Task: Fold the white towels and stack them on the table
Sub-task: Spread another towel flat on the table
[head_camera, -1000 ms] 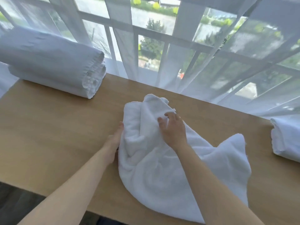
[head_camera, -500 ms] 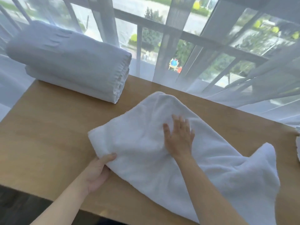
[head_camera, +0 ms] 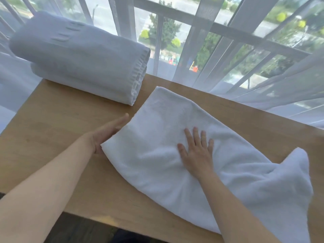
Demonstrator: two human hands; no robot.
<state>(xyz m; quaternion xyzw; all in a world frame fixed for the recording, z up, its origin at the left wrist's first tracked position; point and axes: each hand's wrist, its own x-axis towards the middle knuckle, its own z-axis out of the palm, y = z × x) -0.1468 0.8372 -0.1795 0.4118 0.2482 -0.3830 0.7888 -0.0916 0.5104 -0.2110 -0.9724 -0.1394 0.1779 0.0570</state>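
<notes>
A loose white towel (head_camera: pixel 175 163) lies spread across the wooden table (head_camera: pixel 57 123), its right end still rumpled and hanging past the front edge. My right hand (head_camera: pixel 196 153) lies flat on the towel's middle, fingers straight and spread. My left hand (head_camera: pixel 107 133) rests against the towel's left edge with straight fingers, its palm partly hidden under the cloth. A stack of folded white towels (head_camera: pixel 82 57) sits at the table's back left corner.
Sheer white curtains (head_camera: pixel 263 76) hang along the table's far edge in front of a window with a railing. The table's front edge runs just below my forearms, with dark floor beneath.
The towel went from a bunched heap to spread flat. My left hand let go of the near left corner and now lies straight along the left edge. My right hand flattened onto the cloth.
</notes>
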